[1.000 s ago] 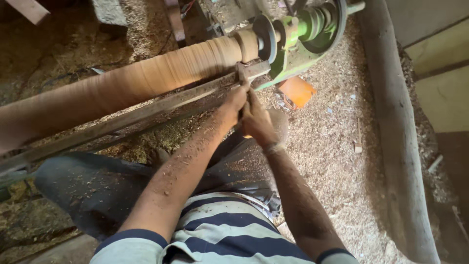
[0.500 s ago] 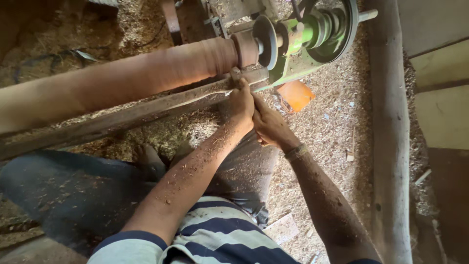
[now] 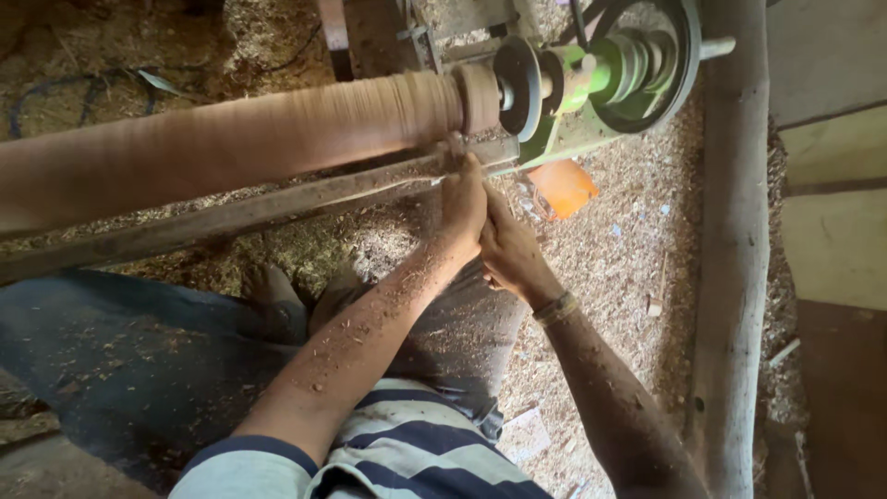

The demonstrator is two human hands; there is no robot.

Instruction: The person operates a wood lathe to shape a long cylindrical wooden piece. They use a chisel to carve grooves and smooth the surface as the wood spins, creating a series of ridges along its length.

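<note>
Sawdust covers the floor (image 3: pixel 637 268) under the lathe (image 3: pixel 601 79). The long wooden pole (image 3: pixel 231 139) on it looks mostly round and smooth; its lathe end seems unfinished. Both arms reach forward: left hand (image 3: pixel 462 199) and right hand (image 3: pixel 508 249) squeeze a barely seen tool against the rest bar (image 3: pixel 231 217).

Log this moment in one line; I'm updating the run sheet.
left hand: gripping tool at rest bar | right hand: closed just behind left | wooden pole: on lathe
</note>
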